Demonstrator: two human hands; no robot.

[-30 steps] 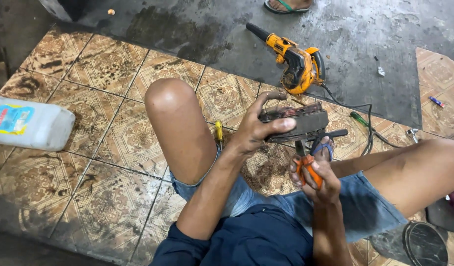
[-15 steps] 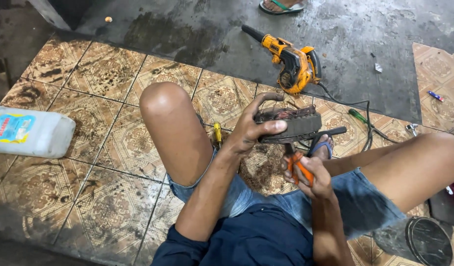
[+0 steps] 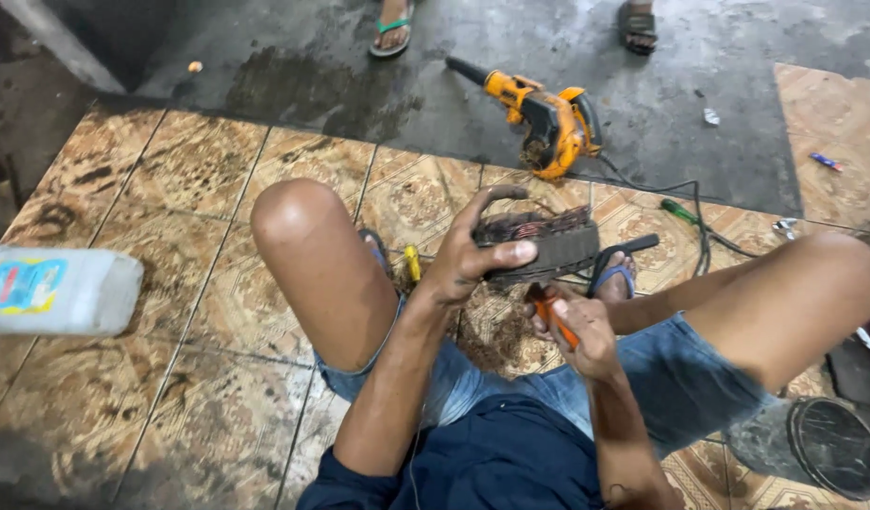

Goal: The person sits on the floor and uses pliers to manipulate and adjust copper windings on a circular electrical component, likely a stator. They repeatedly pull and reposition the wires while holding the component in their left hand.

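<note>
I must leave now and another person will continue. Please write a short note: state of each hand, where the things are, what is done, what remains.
Left hand: fingers wrapped around the dark motor part with copper windings, held up between the knees.
Right hand: shut on orange-handled pliers, just under the part; the tip is hidden.
Around: yellow power tool lies on the concrete ahead, its cable running right; green screwdriver on the tiles at right; white jug at left; black round container by the right thigh.
Done: part is off the floor and in hand.
Left: windings are in place on the part; work with the pliers seems unfinished.
</note>
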